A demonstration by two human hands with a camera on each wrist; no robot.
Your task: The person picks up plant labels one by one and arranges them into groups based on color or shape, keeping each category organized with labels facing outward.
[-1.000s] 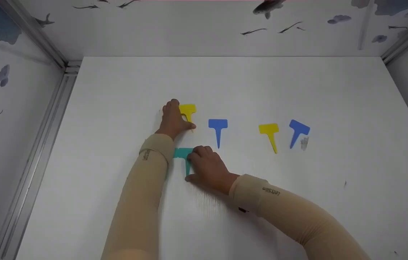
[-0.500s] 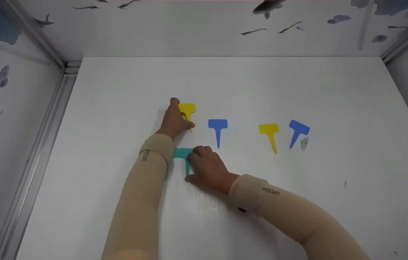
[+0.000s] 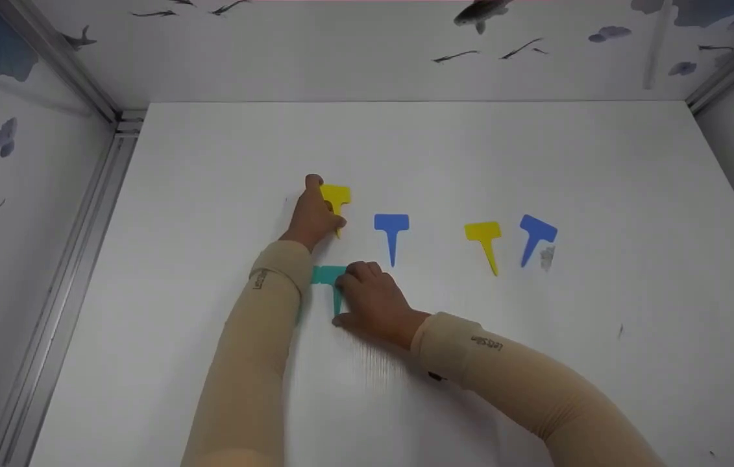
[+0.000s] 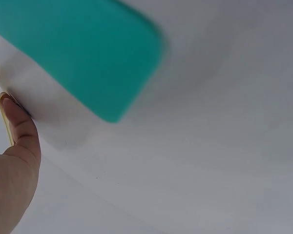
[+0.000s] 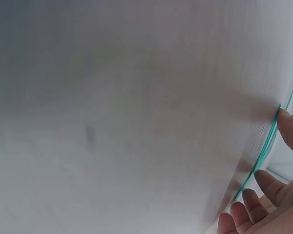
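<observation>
In the head view my left hand (image 3: 316, 214) grips a yellow T-shaped plant label (image 3: 339, 195), fingers by its head and thumb across its stem. The left wrist view shows that yellow label (image 4: 4, 114) edge-on against a fingertip. Nearer me, my right hand (image 3: 378, 301) holds a teal T-shaped plant label (image 3: 328, 275), thumb at the stem's tip and fingertips at its right side. The left forearm hides part of the teal. Several thin teal edges (image 5: 266, 146) show beside the right fingers in the right wrist view. A teal label head (image 4: 88, 53) looms close in the left wrist view.
A blue T-shaped label (image 3: 392, 224) lies right of the left hand. Farther right lie another yellow label (image 3: 483, 232) and a tilted blue label (image 3: 538, 229). The white tabletop (image 3: 600, 389) meets printed white panels (image 3: 354, 58) at the back and sides.
The left thumb and the yellow label have shifted slightly left, and the left fingers have drawn closer together. The right hand and the other labels look unmoved.
</observation>
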